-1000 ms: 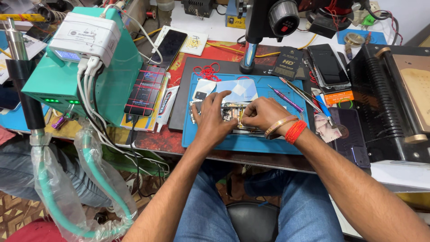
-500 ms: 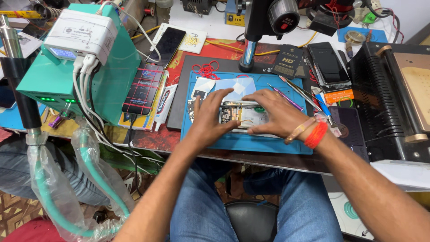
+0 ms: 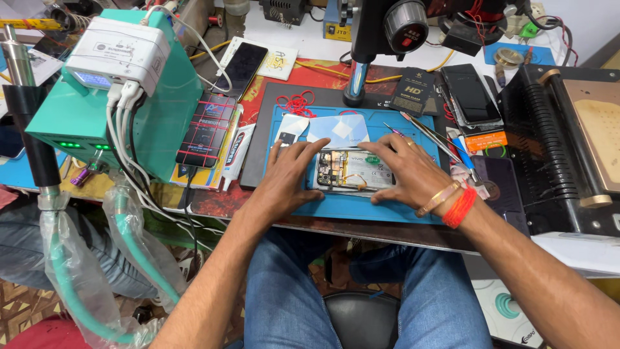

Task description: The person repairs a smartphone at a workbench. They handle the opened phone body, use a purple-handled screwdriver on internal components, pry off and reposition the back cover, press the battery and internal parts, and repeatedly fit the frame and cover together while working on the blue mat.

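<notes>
With the opened phone (image 3: 354, 171) flat on the blue mat (image 3: 361, 207), we press our left hand (image 3: 284, 178) and right hand (image 3: 407, 171) open-palmed at its ends, keeping pressure even.

Blue work mat (image 3: 361, 210) on a red and black bench top; teal machine (image 3: 161, 103) with green lights, topped by a white box (image 3: 119, 55) with white and black cables. Opened phone (image 3: 354, 171) showing gold, black and white parts; dark phone (image 3: 208, 130) crossed by red bands. Right wrist with red thread (image 3: 460, 207) and gold bangle (image 3: 438, 199); blue jeans (image 3: 290, 291), pale green hose (image 3: 139, 258).
</notes>
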